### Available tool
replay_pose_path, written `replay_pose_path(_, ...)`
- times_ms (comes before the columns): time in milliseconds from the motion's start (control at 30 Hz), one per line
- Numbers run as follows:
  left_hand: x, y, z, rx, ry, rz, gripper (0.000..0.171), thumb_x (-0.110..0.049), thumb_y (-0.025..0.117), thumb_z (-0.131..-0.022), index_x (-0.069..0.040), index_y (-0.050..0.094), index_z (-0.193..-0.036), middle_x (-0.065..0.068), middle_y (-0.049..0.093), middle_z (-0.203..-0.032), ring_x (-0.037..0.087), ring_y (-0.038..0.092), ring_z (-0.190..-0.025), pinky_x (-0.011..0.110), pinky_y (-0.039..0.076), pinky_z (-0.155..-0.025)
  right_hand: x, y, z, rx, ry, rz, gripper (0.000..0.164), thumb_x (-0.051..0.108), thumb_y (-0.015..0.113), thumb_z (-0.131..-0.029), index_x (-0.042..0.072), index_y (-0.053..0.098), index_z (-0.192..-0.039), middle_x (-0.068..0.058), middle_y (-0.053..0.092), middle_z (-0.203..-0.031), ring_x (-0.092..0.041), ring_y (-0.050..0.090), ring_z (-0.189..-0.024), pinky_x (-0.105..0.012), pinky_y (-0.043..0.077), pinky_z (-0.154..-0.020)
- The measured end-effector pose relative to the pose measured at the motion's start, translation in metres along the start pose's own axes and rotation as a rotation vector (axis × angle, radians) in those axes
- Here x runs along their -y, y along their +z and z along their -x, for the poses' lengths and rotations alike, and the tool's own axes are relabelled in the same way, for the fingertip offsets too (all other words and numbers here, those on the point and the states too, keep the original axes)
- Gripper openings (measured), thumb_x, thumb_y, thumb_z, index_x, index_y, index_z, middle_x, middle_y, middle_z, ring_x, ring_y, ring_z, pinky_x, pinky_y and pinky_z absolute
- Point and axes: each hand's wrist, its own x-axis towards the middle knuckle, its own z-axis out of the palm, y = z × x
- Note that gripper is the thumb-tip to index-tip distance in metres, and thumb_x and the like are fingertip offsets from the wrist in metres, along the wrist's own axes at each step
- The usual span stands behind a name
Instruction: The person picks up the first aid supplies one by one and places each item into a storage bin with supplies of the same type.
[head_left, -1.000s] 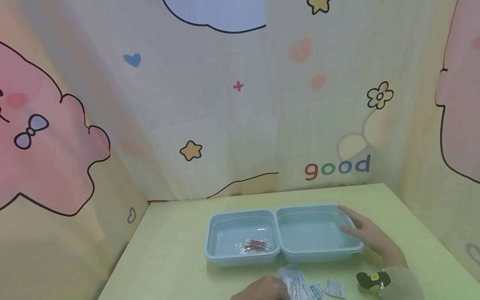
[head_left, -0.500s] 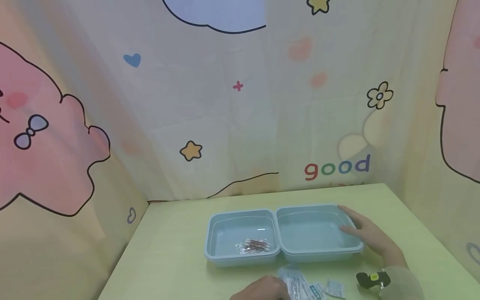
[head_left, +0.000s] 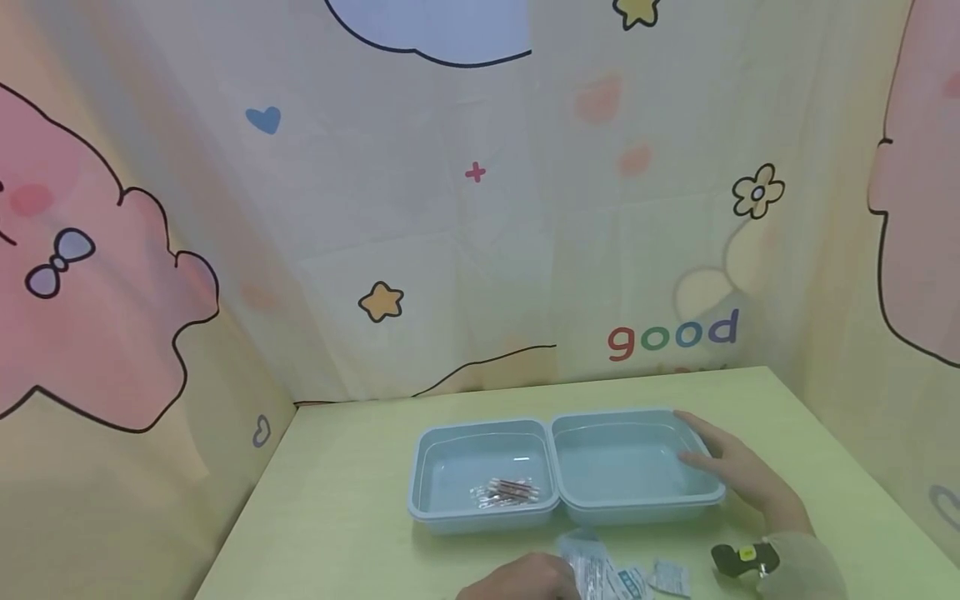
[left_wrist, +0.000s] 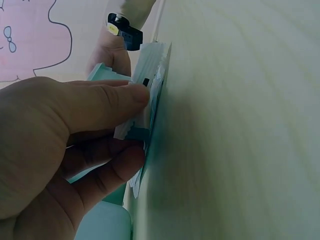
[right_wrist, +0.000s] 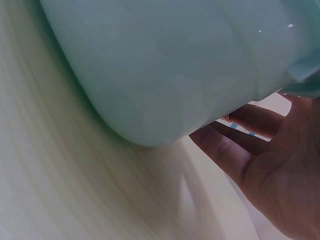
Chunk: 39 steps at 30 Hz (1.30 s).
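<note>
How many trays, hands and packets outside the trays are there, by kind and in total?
Trays, left tray and right tray: 2
Hands, left hand and right hand: 2
Packets, including the small square one: at least 2; they overlap, exact count unclear
Total: at least 6

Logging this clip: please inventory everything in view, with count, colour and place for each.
table: one, pale yellow-green, under the trays
left tray: one, light blue, on the table
right tray: one, light blue, beside the left tray
wrapped sticks: several, brown and white, inside the left tray
packets: several, white and teal, in front of the trays
backdrop: pale with coloured prints, behind the table
wrist device: one, black and yellow, right wrist
sleeve: one, pale, right forearm
left hand: one, pinching at least one packet
right hand: one, gripping the right tray's rim
</note>
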Motion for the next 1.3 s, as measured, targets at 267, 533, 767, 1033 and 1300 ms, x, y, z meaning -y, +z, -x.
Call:
replay_pose_path(267, 0.007, -0.003, -0.001, -0.012, 0.029, -0.028, 0.012, -0.034, 0.067, -0.087, -0.027, 0.076, -0.092, -0.026, 0.057, -0.075, -0.019, 0.042, -0.068, -0.001, 0.038, -0.061, -0.002, 0.0, 0.0, 0.008, 0.023, -0.014, 0.075, 0.034, 0.061, -0.094, 0.016, 0.022, -0.156, -0.023, 0.018, -0.16, -0.055, 0.013, -0.142, -0.074, 0.017, -0.106)
replay_pose_path(533, 0.009, -0.011, -0.002, -0.031, -0.032, -0.009, 0.011, -0.032, 0.07, -0.086, -0.025, 0.073, -0.094, -0.025, 0.054, -0.081, -0.016, 0.045, -0.073, -0.001, 0.039, -0.067, -0.002, -0.001, -0.002, 0.0, -0.006, 0.001, 0.073, 0.032, 0.061, -0.094, 0.014, 0.024, -0.155, -0.023, 0.019, -0.159, -0.055, 0.014, -0.142, -0.074, 0.016, -0.106)
replay_pose_path(767, 0.01, -0.015, 0.0, -0.071, 0.025, -0.018, 0.009, -0.025, 0.07, -0.086, -0.02, 0.07, -0.094, -0.018, 0.054, -0.081, -0.012, 0.044, -0.075, -0.002, 0.038, -0.07, 0.0, -0.001, -0.001, 0.008, 0.037, 0.007, 0.075, 0.036, 0.06, -0.095, 0.013, 0.022, -0.155, -0.024, 0.017, -0.16, -0.056, 0.012, -0.142, -0.075, 0.014, -0.105)
replay_pose_path(1033, 0.01, -0.018, 0.002, -0.141, 0.066, 0.014, 0.009, -0.018, 0.062, -0.094, -0.019, 0.067, -0.101, -0.013, 0.061, -0.091, -0.012, 0.046, -0.085, -0.001, 0.039, -0.077, -0.002, -0.001, 0.0, 0.011, 0.033, 0.001, 0.074, 0.036, 0.06, -0.095, 0.017, 0.022, -0.156, -0.023, 0.017, -0.16, -0.055, 0.013, -0.142, -0.075, 0.016, -0.105)
replay_pose_path(1300, 0.008, -0.023, 0.002, -0.218, 0.061, 0.037, 0.005, -0.016, 0.061, -0.095, -0.015, 0.066, -0.098, -0.012, 0.061, -0.09, -0.013, 0.047, -0.086, -0.001, 0.041, -0.078, 0.001, -0.001, -0.002, 0.001, 0.027, 0.015, 0.074, 0.036, 0.06, -0.094, 0.015, 0.023, -0.156, -0.023, 0.018, -0.16, -0.055, 0.013, -0.142, -0.075, 0.015, -0.106)
